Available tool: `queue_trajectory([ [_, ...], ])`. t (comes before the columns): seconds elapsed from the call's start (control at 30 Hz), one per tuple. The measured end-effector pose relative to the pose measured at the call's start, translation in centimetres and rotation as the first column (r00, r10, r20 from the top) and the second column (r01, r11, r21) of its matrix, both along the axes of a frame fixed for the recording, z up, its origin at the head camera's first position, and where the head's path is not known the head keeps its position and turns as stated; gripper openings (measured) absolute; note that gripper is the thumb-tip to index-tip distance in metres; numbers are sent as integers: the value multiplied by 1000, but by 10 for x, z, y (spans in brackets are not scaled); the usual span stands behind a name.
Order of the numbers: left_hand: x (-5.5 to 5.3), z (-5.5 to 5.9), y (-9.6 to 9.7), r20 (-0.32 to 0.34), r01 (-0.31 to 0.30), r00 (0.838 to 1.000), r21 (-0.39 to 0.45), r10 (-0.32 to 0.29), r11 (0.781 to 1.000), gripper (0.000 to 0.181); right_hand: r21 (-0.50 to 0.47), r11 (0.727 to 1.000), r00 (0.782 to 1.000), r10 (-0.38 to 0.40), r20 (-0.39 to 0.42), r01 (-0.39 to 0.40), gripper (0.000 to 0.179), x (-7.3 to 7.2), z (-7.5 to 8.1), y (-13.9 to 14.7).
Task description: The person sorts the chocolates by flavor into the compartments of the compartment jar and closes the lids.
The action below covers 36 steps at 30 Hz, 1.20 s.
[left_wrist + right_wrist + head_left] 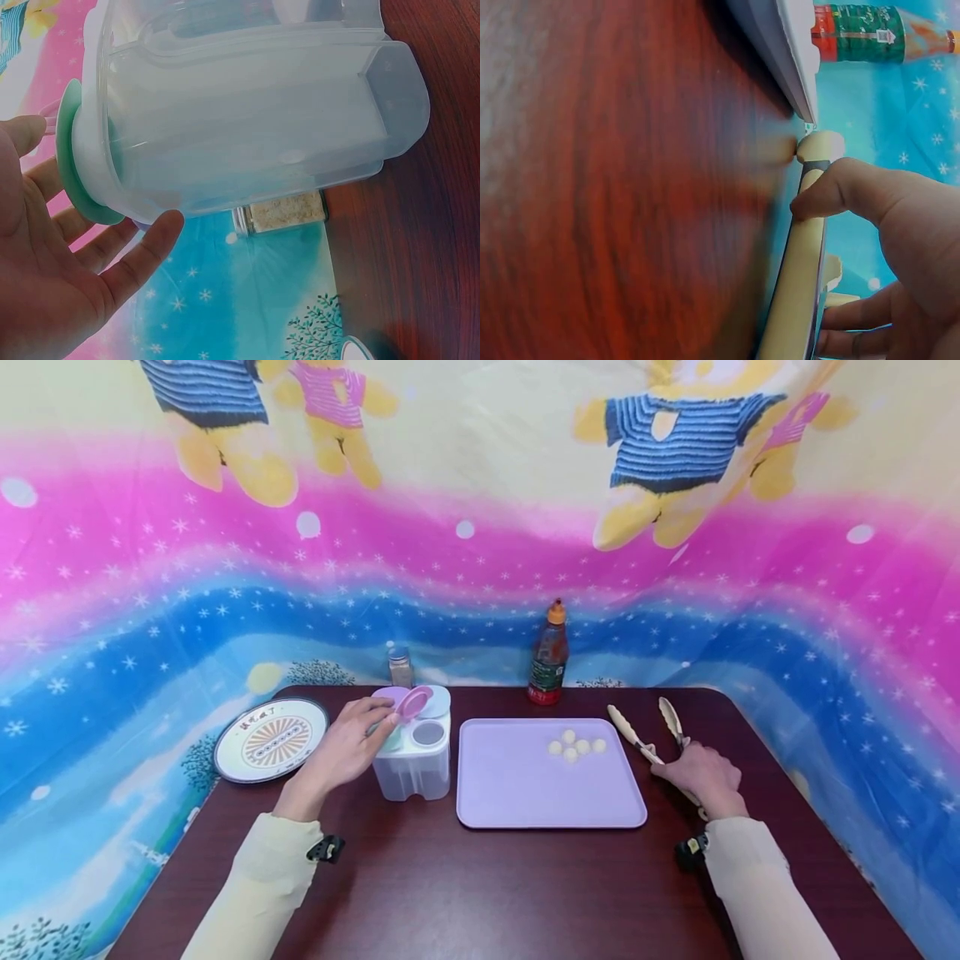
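Observation:
My left hand [347, 745] pinches the raised pink lid [415, 702] of a translucent multi-compartment seasoning box [405, 775]. Under that lid a round opening [428, 732] shows in the white top. In the left wrist view, the remaining fingers spread beside the green lid [69, 161]. My right hand [701, 774] grips a pair of beige tongs [633, 732], with the thumb on one arm and the fingers at the other; their two tips spread apart, pointing away from me. Left of the tongs lies a lilac tray [510, 777], with several small white balls [571, 748] on its far right part.
A patterned plate [276, 739] lies at the left table edge. Behind the box stands a small shaker jar [401, 667]. A sauce bottle [549, 656] with an orange cap stands behind the tray. Printed cloth [465, 568] hangs around the dark wooden table [480, 893].

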<state>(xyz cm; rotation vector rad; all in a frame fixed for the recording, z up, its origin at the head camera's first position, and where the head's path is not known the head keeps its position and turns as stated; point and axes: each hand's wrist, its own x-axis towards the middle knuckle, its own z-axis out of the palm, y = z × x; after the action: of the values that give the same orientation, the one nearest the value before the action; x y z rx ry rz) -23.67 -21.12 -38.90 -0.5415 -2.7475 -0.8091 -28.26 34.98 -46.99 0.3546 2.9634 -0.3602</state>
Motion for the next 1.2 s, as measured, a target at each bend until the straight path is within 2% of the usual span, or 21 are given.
queue_trajectory([
  [0.2,-1,0,-1,-3,-1,1000,0,1,1000,49,-12,1000,1000,-4,-21,3,108,0,-2,-2],
  [0.4,-1,1,0,-4,1,1000,-1,-1,1000,49,-10,1000,999,-16,-44,16,106,-2,-7,-3],
  [0.67,0,0,-1,16,-4,1000,6,4,1000,50,-58,998,997,-28,-69,24,105,1,-5,-2],
  [0.93,-1,-1,-1,15,3,1000,11,-3,1000,49,-90,995,996,-43,-73,36,118,-3,-6,-2],
  [1.2,-2,-1,-1,17,0,1000,7,0,1000,51,-91,995,993,-46,-110,36,111,-3,-5,1],
])
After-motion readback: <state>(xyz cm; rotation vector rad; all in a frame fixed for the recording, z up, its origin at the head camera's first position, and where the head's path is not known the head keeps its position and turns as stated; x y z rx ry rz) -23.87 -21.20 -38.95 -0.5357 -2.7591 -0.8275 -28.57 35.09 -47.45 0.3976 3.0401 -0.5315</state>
